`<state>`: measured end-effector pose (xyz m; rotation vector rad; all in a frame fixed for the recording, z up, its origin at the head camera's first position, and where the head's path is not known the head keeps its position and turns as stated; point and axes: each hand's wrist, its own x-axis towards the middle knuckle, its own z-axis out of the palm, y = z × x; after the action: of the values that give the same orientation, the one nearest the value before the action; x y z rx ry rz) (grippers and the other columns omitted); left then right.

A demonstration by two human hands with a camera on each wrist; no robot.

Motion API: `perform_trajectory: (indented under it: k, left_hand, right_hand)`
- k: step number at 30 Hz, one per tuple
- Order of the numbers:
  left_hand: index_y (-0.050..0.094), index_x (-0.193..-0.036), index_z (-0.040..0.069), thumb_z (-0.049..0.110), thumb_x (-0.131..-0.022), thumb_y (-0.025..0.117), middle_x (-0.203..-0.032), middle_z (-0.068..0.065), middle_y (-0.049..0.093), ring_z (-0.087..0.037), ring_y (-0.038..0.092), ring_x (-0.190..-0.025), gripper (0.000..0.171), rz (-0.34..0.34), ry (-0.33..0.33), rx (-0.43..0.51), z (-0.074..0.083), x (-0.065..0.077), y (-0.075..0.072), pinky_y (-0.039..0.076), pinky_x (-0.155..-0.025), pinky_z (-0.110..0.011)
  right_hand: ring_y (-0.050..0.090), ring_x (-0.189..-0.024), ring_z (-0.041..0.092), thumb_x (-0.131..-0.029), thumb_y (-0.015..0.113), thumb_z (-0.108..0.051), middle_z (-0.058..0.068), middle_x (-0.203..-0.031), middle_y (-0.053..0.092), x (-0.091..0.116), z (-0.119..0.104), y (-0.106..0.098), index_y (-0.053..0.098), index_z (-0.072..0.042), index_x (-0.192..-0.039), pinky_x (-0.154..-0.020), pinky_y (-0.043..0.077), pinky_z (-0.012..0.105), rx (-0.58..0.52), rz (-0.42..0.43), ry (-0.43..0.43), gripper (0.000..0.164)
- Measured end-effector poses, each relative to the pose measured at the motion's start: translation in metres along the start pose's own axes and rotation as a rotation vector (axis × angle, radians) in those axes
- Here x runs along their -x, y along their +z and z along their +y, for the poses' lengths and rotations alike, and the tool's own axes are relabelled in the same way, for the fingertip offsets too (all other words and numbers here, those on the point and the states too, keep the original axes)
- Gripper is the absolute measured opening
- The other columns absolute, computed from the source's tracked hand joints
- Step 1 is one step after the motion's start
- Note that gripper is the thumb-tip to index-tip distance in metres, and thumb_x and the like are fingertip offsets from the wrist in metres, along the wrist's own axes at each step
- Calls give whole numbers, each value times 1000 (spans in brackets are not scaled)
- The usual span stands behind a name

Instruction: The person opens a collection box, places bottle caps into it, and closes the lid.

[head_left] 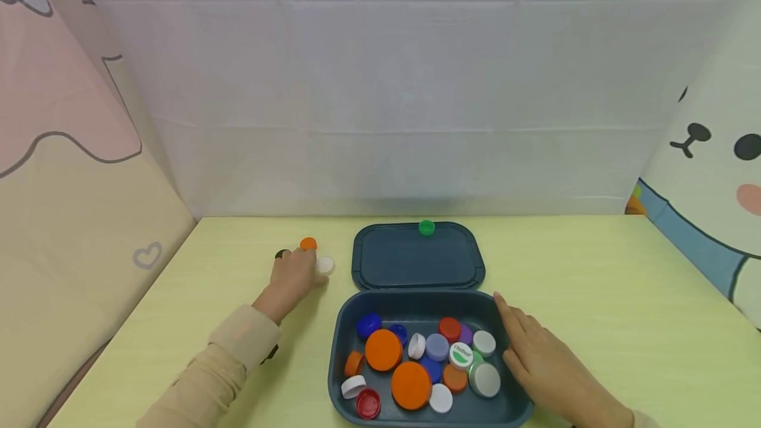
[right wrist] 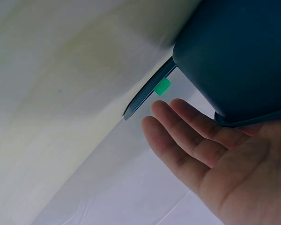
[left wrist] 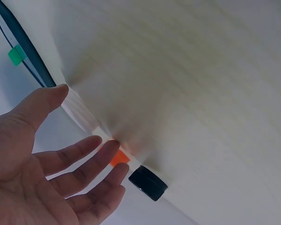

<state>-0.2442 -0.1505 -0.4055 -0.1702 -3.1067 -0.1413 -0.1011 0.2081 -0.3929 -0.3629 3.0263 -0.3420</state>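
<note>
My left hand (head_left: 295,276) is low over the table at the left, fingers slightly bent and spread apart from the thumb. Close by it lie a white cap (head_left: 325,265), an orange cap (head_left: 308,244) and a black cap (head_left: 282,253), the last partly hidden by the hand. The left wrist view shows the black cap (left wrist: 148,183) beyond the fingertips and a gap between thumb and fingers. My right hand (head_left: 541,358) rests against the right rim of a dark blue box (head_left: 340,349), fingers straight. Inside the box are several bottle caps, including a large orange cap (head_left: 411,386).
Behind the box lies its dark blue lid (head_left: 416,259), with a green cap (head_left: 427,228) at its far edge. A white curtain (head_left: 392,104) hangs beyond the table's back edge. Printed cloths flank the pale yellow table (head_left: 594,283).
</note>
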Motion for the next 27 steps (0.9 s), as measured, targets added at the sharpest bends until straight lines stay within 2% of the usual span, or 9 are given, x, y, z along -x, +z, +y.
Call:
perform_trajectory:
  k: [15,27]
  left_hand:
    - [55,-86,1,31,-77,70,-76,-15,56,-30,50,-67,35,24,25,18,4,-2,2,45,-57,-41]
    - [47,-90,0,35,-74,72,-75,-16,57,-31,49,-65,46,54,23,19,1,4,1,46,-51,-38]
  right_hand:
    - [48,-116,31,-88,54,-23,16,-135,44,0,0,1,19,-6,-145,-93,44,50,2,-7,3,69]
    - [49,-116,31,-88,55,-23,16,-135,45,0,0,1,19,-6,-145,-92,44,50,0,-1,4,70]
